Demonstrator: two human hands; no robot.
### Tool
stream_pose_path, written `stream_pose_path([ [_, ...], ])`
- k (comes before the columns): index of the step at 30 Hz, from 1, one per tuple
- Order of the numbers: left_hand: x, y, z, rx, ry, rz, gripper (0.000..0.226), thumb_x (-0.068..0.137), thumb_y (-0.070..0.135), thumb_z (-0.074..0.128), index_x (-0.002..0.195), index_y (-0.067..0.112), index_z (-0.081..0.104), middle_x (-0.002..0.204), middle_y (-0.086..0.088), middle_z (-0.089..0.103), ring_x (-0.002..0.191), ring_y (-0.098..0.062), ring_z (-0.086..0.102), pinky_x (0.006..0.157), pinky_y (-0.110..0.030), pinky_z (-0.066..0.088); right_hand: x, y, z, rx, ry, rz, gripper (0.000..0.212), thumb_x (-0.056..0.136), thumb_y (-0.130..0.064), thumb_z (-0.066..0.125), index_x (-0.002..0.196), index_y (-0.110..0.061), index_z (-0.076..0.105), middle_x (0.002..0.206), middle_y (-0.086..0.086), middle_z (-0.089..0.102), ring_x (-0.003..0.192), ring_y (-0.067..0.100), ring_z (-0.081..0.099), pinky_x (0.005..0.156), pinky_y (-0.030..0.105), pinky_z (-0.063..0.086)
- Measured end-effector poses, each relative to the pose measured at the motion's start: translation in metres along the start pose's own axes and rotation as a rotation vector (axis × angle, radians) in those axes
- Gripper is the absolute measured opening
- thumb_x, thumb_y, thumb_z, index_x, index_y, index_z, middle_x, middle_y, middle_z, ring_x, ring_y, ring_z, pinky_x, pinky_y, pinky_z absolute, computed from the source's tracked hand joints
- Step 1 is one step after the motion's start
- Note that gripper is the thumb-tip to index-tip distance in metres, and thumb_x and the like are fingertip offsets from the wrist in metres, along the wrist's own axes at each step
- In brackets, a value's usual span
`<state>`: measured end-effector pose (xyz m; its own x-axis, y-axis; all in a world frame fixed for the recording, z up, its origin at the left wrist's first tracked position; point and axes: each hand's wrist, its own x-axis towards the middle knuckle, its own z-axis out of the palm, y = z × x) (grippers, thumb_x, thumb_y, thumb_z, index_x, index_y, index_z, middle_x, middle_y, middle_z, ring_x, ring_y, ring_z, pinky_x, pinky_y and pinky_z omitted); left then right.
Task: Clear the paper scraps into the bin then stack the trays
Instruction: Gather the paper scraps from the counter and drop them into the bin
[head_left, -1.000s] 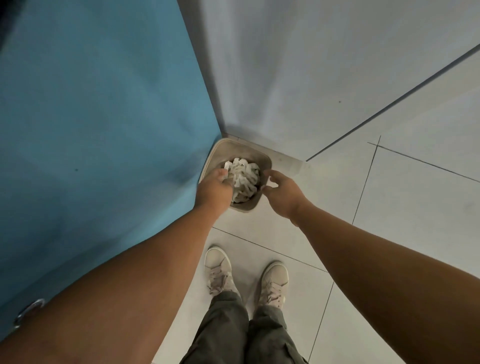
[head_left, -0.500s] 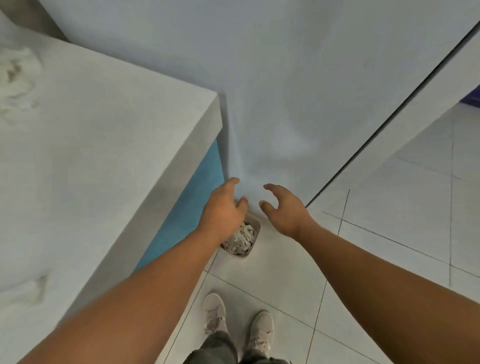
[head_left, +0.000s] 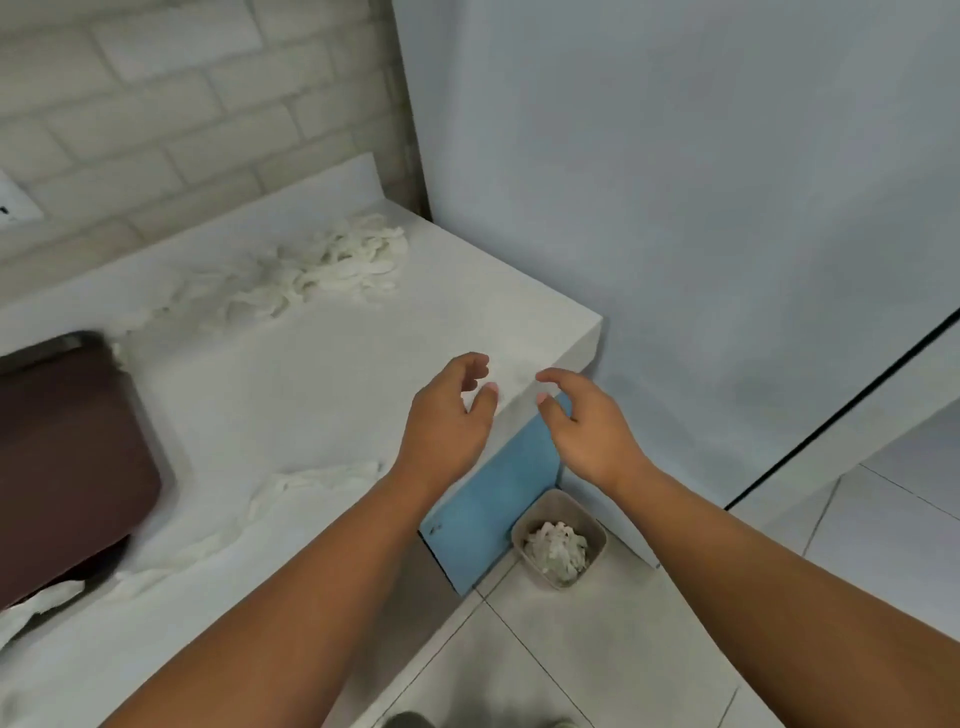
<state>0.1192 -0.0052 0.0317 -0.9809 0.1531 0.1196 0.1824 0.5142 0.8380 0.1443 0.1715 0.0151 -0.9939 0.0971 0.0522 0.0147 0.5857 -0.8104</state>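
Observation:
A small beige bin stands on the floor beside the counter's blue side panel, with white paper scraps inside. More white paper scraps lie heaped at the back of the white counter, and another strip of scraps lies near its front edge. A dark brown tray sits at the left of the counter. My left hand and my right hand hover over the counter's right corner, fingers loosely curled, both holding nothing.
A grey wall rises right of the counter and a white brick wall behind it. The blue panel faces the bin. Tiled floor spreads at the lower right. A white paper piece lies by the tray.
Both hands have risen from the bin on the floor to above the counter's corner. The view has tilted up, bringing the counter, scraps and tray into sight.

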Motion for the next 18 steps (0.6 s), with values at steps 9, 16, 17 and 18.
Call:
stream_pose_path([
  [9,-0.056,-0.081,-0.143,0.292,0.111,-0.229,0.026,0.099,0.03,0.055,0.124,0.027,0.06,0.112,0.016,0.061,0.099,-0.007,0.059,0.088,-0.022,0.046,-0.005,-0.082,0.119,-0.133,-0.349,-0.281,0.031,0.097,-0.027,0.055,0.127,-0.02,0.059,0.133,-0.002,0.056,0.124,0.015,0.051,0.104,0.019,0.034],
  [16,-0.094,-0.141,-0.211,0.489,0.007,-0.324,0.033,0.093,0.03,0.064,0.125,0.023,0.06,0.115,0.006,0.062,0.087,-0.009,0.055,0.081,-0.022,0.042,-0.005,-0.121,0.197,-0.405,-0.422,-0.308,0.047,0.096,-0.032,0.052,0.142,-0.025,0.045,0.141,0.0,0.046,0.125,0.02,0.043,0.1,0.031,0.043],
  [17,-0.097,-0.146,-0.216,0.514,-0.027,-0.339,0.035,0.092,0.032,0.066,0.125,0.023,0.06,0.115,0.005,0.061,0.091,-0.01,0.055,0.082,-0.023,0.043,-0.005,-0.125,0.205,-0.427,-0.426,-0.305,0.049,0.096,-0.033,0.052,0.144,-0.025,0.043,0.141,0.001,0.045,0.124,0.021,0.044,0.098,0.032,0.044],
  [18,-0.1,-0.151,-0.22,0.54,-0.059,-0.35,0.036,0.091,0.033,0.067,0.125,0.023,0.06,0.115,0.004,0.06,0.095,-0.012,0.057,0.084,-0.024,0.045,-0.005,-0.128,0.213,-0.445,-0.432,-0.302,0.05,0.096,-0.034,0.052,0.144,-0.026,0.042,0.139,0.002,0.046,0.122,0.022,0.046,0.096,0.033,0.046],
])
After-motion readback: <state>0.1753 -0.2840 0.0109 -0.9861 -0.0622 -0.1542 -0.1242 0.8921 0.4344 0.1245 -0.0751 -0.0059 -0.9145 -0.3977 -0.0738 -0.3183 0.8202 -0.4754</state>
